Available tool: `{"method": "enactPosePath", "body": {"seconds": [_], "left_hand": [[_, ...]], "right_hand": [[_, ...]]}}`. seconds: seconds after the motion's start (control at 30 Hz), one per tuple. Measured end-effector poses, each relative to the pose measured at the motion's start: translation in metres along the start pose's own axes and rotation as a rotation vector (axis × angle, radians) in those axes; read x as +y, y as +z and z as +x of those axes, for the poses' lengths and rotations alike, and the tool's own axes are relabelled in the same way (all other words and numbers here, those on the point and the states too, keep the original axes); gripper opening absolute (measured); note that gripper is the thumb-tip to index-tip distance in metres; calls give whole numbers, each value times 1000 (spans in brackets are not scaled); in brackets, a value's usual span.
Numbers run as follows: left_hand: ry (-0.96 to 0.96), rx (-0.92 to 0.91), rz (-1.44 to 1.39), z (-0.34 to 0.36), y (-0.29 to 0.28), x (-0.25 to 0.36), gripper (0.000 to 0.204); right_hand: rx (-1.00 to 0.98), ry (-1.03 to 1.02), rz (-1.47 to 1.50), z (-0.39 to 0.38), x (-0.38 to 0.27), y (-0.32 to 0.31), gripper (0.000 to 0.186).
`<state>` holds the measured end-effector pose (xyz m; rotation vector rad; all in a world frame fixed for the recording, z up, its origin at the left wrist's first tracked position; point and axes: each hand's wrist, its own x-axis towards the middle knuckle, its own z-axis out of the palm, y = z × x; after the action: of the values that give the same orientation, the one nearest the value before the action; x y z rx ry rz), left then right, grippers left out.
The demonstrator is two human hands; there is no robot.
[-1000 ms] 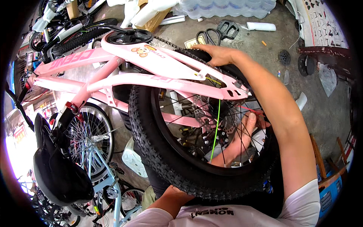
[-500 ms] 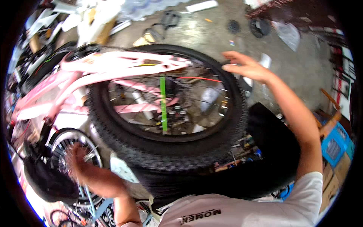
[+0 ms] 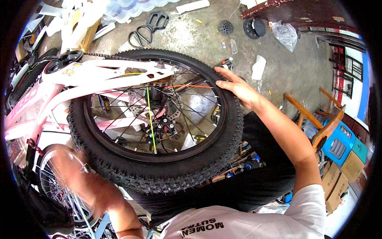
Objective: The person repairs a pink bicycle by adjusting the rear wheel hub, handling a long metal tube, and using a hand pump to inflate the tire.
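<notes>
A bicycle wheel with a black knobby tyre (image 3: 159,173) lies before me, tilted over my legs, within the rear of a pink bicycle frame (image 3: 75,89). One green spoke (image 3: 151,115) and one orange spoke (image 3: 191,86) stand out among the black ones. My right hand (image 3: 240,89) is at the tyre's far right edge, fingers and thumb stretched out and apart, fingertips seeming to touch the rubber. Left of the tyre, my left hand (image 3: 81,179) is smeared by motion, over a smaller silver-spoked wheel (image 3: 51,169). Its fingers cannot be made out.
A black pedal (image 3: 158,20), round black discs (image 3: 225,27) and a clear plastic bag (image 3: 284,35) lie on the concrete floor. To the right are a wooden stool (image 3: 314,115), a blue case (image 3: 338,141) and cardboard boxes (image 3: 334,185). White wrapping (image 3: 73,20) is heaped at far left.
The view has shifted, so the wheel and frame appear further left. My right hand has come from beside the tyre onto its edge. My left hand is still moving, left of the tyre.
</notes>
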<state>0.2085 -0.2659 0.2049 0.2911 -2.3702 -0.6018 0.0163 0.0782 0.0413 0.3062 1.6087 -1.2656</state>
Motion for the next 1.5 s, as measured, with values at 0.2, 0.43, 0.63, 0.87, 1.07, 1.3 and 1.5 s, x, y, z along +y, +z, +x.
{"method": "enactPosePath", "body": {"seconds": [0.2, 0.43, 0.63, 0.87, 1.07, 1.3, 1.5], "left_hand": [[-25, -412, -10, -10, 5, -4, 89], [-167, -106, -78, -35, 4, 2, 106], [-372, 154, -201, -75, -1, 11, 93], [-634, -517, -179, -244, 63, -81, 53], [-154, -1324, 327, -209, 145, -107, 53], [-303, -1463, 521, -220, 187, -94, 51], [-303, -1465, 564, -213, 197, -94, 49]], "right_hand": [[41, 162, 374, -9, 7, 10, 70], [229, -388, -256, -43, -5, 0, 56], [-156, -982, -939, -139, -60, 23, 105], [104, -1059, -918, -209, -46, 60, 76], [359, -1016, -510, -213, -27, 64, 33], [313, -950, -566, -215, -25, 65, 26], [237, -1030, -757, -217, -12, 74, 27]]}}
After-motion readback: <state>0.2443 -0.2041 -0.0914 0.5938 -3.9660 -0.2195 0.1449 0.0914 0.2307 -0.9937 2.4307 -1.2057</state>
